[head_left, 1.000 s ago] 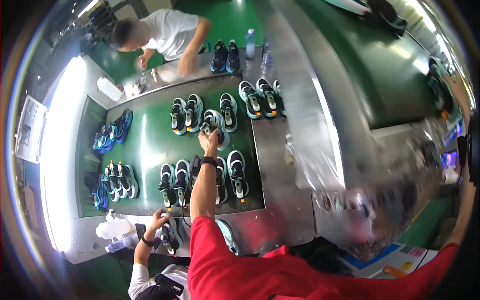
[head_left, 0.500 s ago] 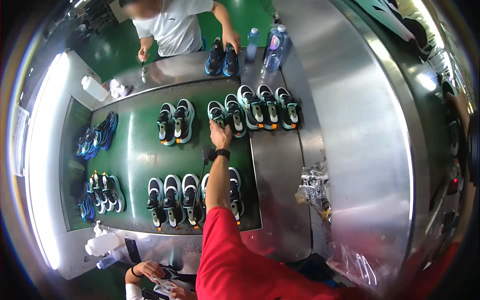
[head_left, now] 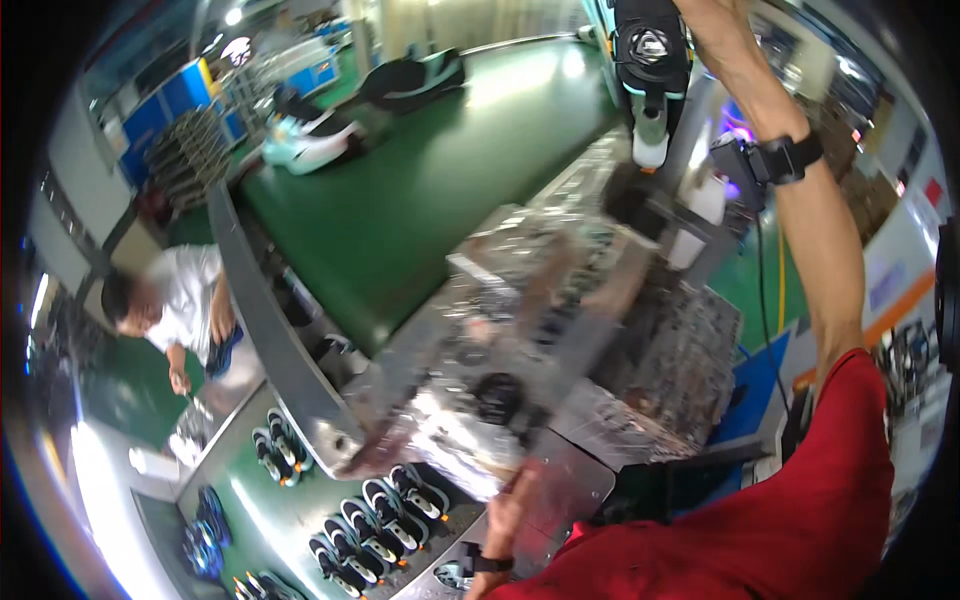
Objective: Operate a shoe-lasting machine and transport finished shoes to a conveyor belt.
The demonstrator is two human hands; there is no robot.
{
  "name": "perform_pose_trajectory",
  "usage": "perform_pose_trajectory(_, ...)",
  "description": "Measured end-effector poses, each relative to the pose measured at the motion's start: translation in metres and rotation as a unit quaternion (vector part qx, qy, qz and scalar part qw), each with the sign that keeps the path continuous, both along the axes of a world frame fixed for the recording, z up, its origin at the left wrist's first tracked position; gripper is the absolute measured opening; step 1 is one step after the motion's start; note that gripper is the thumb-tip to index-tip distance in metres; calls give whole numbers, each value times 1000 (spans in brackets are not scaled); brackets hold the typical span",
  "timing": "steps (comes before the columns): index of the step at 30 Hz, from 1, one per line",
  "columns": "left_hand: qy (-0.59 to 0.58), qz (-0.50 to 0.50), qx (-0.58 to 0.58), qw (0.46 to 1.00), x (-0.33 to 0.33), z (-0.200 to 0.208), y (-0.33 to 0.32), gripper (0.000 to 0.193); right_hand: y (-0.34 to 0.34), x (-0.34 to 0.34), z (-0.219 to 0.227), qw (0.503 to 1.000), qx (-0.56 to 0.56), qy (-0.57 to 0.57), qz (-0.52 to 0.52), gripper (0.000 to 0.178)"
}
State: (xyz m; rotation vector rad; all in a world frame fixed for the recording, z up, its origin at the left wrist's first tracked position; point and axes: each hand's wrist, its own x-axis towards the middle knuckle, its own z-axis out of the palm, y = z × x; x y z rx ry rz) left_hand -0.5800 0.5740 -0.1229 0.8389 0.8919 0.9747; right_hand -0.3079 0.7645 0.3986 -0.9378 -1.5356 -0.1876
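Note:
My right hand [head_left: 712, 22] is raised at the top edge, its fingers mostly outside the picture. It is against a black, white and pale-teal sneaker [head_left: 652, 85] held up over the end of a green belt, and appears to grip it. Low in the middle is my left hand [head_left: 508, 512], smeared by motion, beside crumpled clear plastic wrapping [head_left: 470, 425]. Whether its fingers close on anything cannot be made out. Left of it, a row of matching sneakers [head_left: 372, 530] stands on a green work surface [head_left: 255, 510]. Part of another shoe [head_left: 450, 575] shows by my left wrist.
On the green belt [head_left: 400, 190] lie a blurred pale sneaker [head_left: 310, 140] and a dark one [head_left: 415, 82]. A metal rail [head_left: 265, 300] borders the belt. A person in white [head_left: 185, 300] works at left with a blue shoe. Plastic-covered boxes [head_left: 660, 370] stand at the right.
My view has swung toward the belt and the plastic wrapping. My left hand has left the sneaker row it was touching. My right arm has come up with a sneaker at its hand.

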Motion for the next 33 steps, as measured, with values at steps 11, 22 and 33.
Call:
perform_pose_trajectory(11, -392, -427, 99, 809, 274, 260, -37, 87, -315, 139, -130, 982, 37, -14, -183, 25)
perform_pose_trajectory(22, -191, -576, -24, 794, 412, 213, -311, 42, -681, 167, -284, 825, -99, 484, -275, 84)
perform_pose_trajectory(33, -46, -766, 155, 622, 542, 158, -587, 52, -946, 148, -357, 569, 103, 498, -646, 62)
